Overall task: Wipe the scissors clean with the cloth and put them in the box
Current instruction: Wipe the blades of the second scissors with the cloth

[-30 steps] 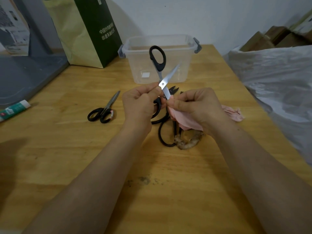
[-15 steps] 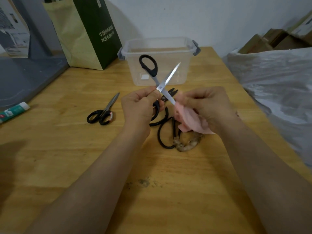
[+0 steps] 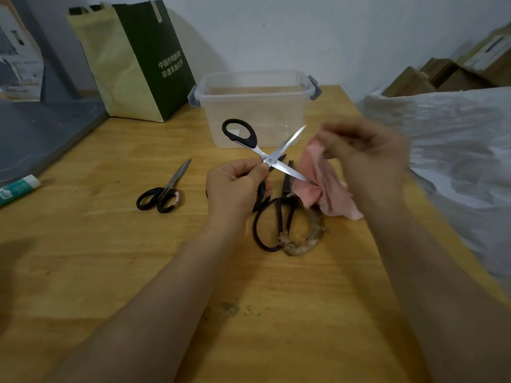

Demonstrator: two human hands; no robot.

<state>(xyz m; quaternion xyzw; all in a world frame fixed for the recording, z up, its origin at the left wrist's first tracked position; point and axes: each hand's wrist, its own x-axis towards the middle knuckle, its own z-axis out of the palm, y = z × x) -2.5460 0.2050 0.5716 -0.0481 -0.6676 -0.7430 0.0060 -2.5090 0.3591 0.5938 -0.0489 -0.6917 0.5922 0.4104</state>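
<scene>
X-shaped steel scissors (image 3: 269, 160), seemingly touching crumpled cloth (image 3: 329, 189).

The head view looks forward and down, close over the wooden table (image 3: 96, 244).

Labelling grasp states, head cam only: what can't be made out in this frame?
Right hand: motion-blurred, head view; finger placement on pink cloth unreadable.
Held scissors: second handle loop hidden inside left hand; one blade tip buried in cloth.
Dark scissors on table: partly covered by left hand and cloth.
Glue tube: cut off by left edge.
</scene>
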